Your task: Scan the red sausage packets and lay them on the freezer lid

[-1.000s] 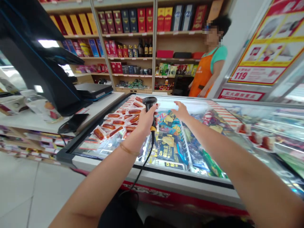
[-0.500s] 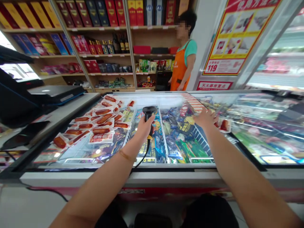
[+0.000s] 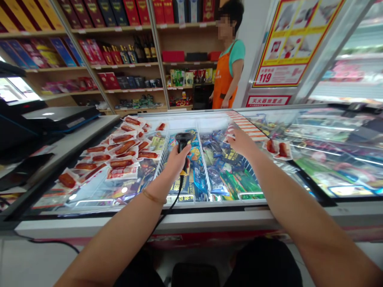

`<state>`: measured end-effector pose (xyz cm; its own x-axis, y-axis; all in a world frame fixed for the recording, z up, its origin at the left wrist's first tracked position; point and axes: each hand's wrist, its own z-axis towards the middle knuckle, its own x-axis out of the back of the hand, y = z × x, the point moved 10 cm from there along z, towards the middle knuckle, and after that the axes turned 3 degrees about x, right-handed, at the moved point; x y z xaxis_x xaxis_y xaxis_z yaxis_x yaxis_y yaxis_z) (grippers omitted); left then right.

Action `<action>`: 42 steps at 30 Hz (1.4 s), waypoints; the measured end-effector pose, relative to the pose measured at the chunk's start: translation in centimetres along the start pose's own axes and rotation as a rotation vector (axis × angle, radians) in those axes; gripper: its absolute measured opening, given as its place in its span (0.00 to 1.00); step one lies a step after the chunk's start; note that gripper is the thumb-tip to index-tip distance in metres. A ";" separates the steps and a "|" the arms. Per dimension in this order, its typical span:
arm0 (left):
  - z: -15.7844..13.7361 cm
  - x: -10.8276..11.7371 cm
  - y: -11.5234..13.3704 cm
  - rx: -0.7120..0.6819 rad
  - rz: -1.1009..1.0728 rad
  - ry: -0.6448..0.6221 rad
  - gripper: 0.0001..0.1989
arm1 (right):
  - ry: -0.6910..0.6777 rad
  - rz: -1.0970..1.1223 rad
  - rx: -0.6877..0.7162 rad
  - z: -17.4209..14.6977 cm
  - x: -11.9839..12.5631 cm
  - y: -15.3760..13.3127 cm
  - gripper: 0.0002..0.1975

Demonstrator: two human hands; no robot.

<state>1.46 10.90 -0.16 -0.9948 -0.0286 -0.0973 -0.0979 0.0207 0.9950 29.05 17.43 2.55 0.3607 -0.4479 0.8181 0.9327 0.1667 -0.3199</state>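
My left hand is wrapped round the handle of a black barcode scanner, held upright above the chest freezer's glass top. Its cord hangs down toward the front edge. My right hand hovers over the right part of the glass, fingers loosely apart and partly bent, with nothing visible in them. To its right lie two vacuum-packed sausages, side by side on the glass. Many more packed sausages are spread in a pile on the left of the glass.
Under the glass, white wire baskets hold bagged frozen goods. A black-and-grey device sits on the left counter. Behind the freezer a person in an orange apron stands by shelves of boxes and bottles.
My right hand has moved left, away from the two packed sausages, which now show fully on the glass. The scanner stays in my left hand. The view has shifted slightly.
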 end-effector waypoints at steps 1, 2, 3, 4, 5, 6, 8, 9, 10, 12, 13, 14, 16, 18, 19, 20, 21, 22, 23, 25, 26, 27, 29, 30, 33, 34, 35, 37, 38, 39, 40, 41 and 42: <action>-0.1 -0.1 0.0 0.003 0.005 -0.004 0.19 | 0.002 -0.027 0.013 0.0 0.4 -0.5 0.16; -0.1 -0.2 -0.1 0.006 0.010 -0.010 0.19 | 0.002 -0.061 0.019 0.0 0.7 -0.8 0.17; -0.2 -0.2 -0.1 0.008 0.015 -0.016 0.19 | -0.011 -0.104 0.009 -0.1 0.9 -0.7 0.18; -0.2 -0.3 -0.1 0.009 0.018 -0.019 0.19 | -0.040 -0.152 -0.017 -0.2 0.8 -0.3 0.20; -0.2 -0.3 -0.1 0.007 0.022 -0.022 0.20 | -0.089 -0.202 -0.056 -0.3 0.4 0.4 0.24; -0.2 -0.4 -0.1 0.006 0.027 -0.029 0.20 | -0.148 -0.246 -0.096 -0.4 -0.1 1.2 0.27; -0.2 -0.6 -0.2 0.001 0.039 -0.046 0.20 | -0.259 -0.280 -0.155 -0.7 -1.3 2.7 0.29; -0.3 -0.7 -0.2 0.001 0.049 -0.056 0.20 | -0.304 -0.265 -0.169 -0.7 -1.8 3.1 0.29; -0.3 -0.9 -0.2 0.001 0.059 -0.066 0.19 | -0.339 -0.240 -0.176 -0.8 -2.2 3.4 0.30; -0.5 -1.2 -0.1 0.003 0.074 -0.084 0.18 | -0.390 -0.211 -0.190 -0.8 -2.6 3.8 0.29; -0.6 -1.3 0.0 0.001 0.077 -0.092 0.17 | -0.405 -0.224 -0.195 -0.9 -2.5 3.9 0.28; -0.7 -1.5 0.1 -0.002 0.077 -0.104 0.16 | -0.410 -0.247 -0.193 -0.9 -2.4 3.9 0.26; -1.0 -1.8 0.2 -0.007 0.072 -0.133 0.16 | -0.400 -0.285 -0.165 -1.0 -2.0 3.7 0.25; -1.2 -2.1 0.3 -0.014 0.072 -0.172 0.17 | -0.380 -0.271 -0.131 -1.1 -1.8 3.3 0.24; -1.3 -2.4 0.3 -0.018 0.077 -0.200 0.17 | -0.348 -0.243 -0.115 -1.0 -1.6 2.9 0.23; -1.4 -2.6 0.3 -0.025 0.082 -0.232 0.17 | -0.294 -0.207 -0.101 -0.9 -1.3 2.5 0.22; -1.6 -2.9 0.3 -0.034 0.087 -0.263 0.17 | -0.224 -0.161 -0.085 -0.7 -0.8 2.0 0.22; -1.7 -3.1 0.3 -0.047 0.092 -0.293 0.16 | -0.147 -0.107 -0.060 -0.6 -0.2 1.3 0.21; -1.8 -3.3 0.3 -0.060 0.099 -0.318 0.16 | -0.072 -0.051 -0.025 -0.4 0.4 0.6 0.20; -1.9 -3.6 0.2 -0.089 0.118 -0.354 0.15 | 0.032 0.041 0.058 -0.3 1.3 -1.2 0.18; -2.0 -3.6 0.1 -0.102 0.129 -0.367 0.15 | 0.056 0.071 0.099 -0.2 1.5 -2.0 0.17; -2.0 -3.7 0.0 -0.111 0.139 -0.377 0.14 | 0.072 0.091 0.132 -0.3 1.7 -2.8 0.17; -2.0 -3.8 -0.1 -0.122 0.155 -0.385 0.15 | 0.103 0.114 0.176 -0.4 2.2 -4.1 0.16; -1.9 -3.8 -0.1 -0.125 0.162 -0.387 0.15 | 0.118 0.126 0.196 -0.5 2.4 -4.6 0.16; -1.9 -3.8 -0.1 -0.123 0.177 -0.385 0.14 | 0.175 0.160 0.247 -0.9 3.2 -5.7 0.17; -1.9 -3.8 -0.1 -0.119 0.182 -0.380 0.14 | 0.188 0.167 0.259 -1.0 3.3 -5.9 0.17; -1.8 -3.8 -0.1 -0.116 0.189 -0.374 0.14 | 0.198 0.171 0.266 -1.0 3.5 -6.1 0.17; -1.8 -3.7 -0.1 -0.110 0.203 -0.364 0.13 | 0.205 0.175 0.272 -1.1 3.6 -6.2 0.17; -1.8 -3.7 -0.1 -0.109 0.207 -0.363 0.13 | 0.203 0.177 0.273 -1.1 3.6 -6.3 0.17; -1.8 -3.7 -0.1 -0.109 0.208 -0.365 0.13 | 0.200 0.179 0.275 -1.1 3.6 -6.3 0.17; -1.8 -3.7 -0.2 -0.110 0.207 -0.366 0.13 | 0.196 0.180 0.275 -1.1 3.6 -6.4 0.17; -1.8 -3.6 -0.2 -0.110 0.207 -0.365 0.13 | 0.191 0.182 0.275 -1.2 3.5 -6.4 0.17; -1.8 -3.6 -0.2 -0.109 0.206 -0.362 0.13 | 0.184 0.183 0.275 -1.2 3.5 -6.4 0.17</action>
<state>5.13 9.19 0.05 -0.9402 0.3185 0.1208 0.0876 -0.1169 0.9893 24.28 13.76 6.89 0.5375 -0.5354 0.6515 0.8290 0.4771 -0.2918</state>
